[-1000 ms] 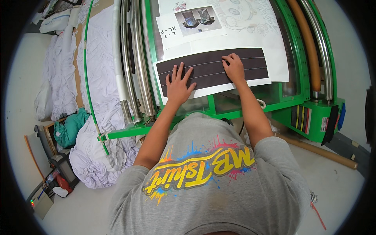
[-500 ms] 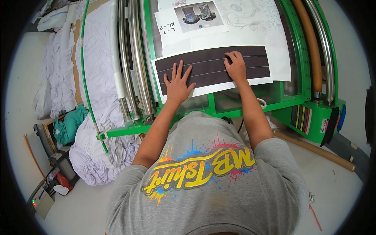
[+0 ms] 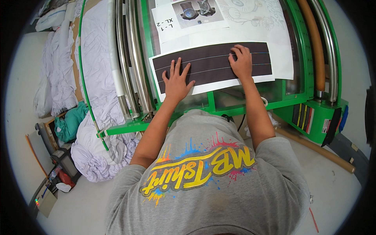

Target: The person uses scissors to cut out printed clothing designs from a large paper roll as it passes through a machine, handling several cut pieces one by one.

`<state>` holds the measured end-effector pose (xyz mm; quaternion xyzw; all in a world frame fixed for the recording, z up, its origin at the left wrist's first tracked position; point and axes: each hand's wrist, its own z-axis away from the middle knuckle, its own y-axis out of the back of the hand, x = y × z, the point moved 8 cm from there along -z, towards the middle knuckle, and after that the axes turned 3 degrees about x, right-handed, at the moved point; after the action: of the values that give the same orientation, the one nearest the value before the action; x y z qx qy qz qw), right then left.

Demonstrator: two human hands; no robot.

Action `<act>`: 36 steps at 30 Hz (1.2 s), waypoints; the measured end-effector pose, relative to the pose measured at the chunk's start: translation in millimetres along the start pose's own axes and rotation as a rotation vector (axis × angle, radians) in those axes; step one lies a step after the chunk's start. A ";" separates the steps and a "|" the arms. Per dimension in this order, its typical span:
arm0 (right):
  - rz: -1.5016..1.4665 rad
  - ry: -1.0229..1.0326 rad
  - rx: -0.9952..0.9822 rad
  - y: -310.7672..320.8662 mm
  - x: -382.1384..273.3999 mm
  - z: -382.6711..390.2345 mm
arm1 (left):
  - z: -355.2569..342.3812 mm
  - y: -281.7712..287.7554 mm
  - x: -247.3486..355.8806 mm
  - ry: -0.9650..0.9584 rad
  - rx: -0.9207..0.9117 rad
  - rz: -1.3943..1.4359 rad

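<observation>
A white paper sheet (image 3: 231, 83) printed with a wide dark band and thin pale lines lies across the front of the green-framed machine (image 3: 254, 109). Flat on the left part of that band rests my left hand (image 3: 177, 83), its fingers spread and nothing held. Over the right part is my right hand (image 3: 242, 64), fingers bent, with the thumb apart from the index finger; I see nothing in its grasp. Beyond the dark band lies a paper with a photo (image 3: 196, 13) on it, overlapping a larger white sheet with faint drawings (image 3: 258, 19).
Metal rollers (image 3: 137, 58) run along the machine's left side, and a brown roll (image 3: 315, 51) along its right. White fabric (image 3: 96, 152) is heaped at the left, beside a green bundle (image 3: 70, 121). A cardboard tube (image 3: 317, 150) lies on the floor at right.
My right hand has shifted slightly right and up over the dark band, and its thumb and index finger have parted. The left hand stays flat; the view has shifted a little.
</observation>
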<state>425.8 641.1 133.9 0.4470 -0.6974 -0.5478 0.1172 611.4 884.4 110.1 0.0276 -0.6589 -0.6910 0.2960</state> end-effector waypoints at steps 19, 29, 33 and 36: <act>-0.738 -0.425 -0.659 99.4 -36.1 -110.6 | 20.7 53.3 61.5 0.116 -0.780 0.843; -1.441 -0.578 -0.077 217.3 -125.6 -54.0 | 13.9 135.3 53.1 0.103 -0.240 2.151; -1.309 -0.665 -0.153 233.0 -128.4 -36.7 | 16.5 185.3 36.6 0.088 -0.014 1.845; -1.457 -0.595 -0.032 251.0 -132.7 -33.4 | 25.9 216.3 31.6 0.080 0.096 1.926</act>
<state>399.4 718.9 407.8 0.6245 -0.2227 -0.5931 -0.4567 654.9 902.9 325.1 -0.4891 -0.4160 -0.1230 0.7567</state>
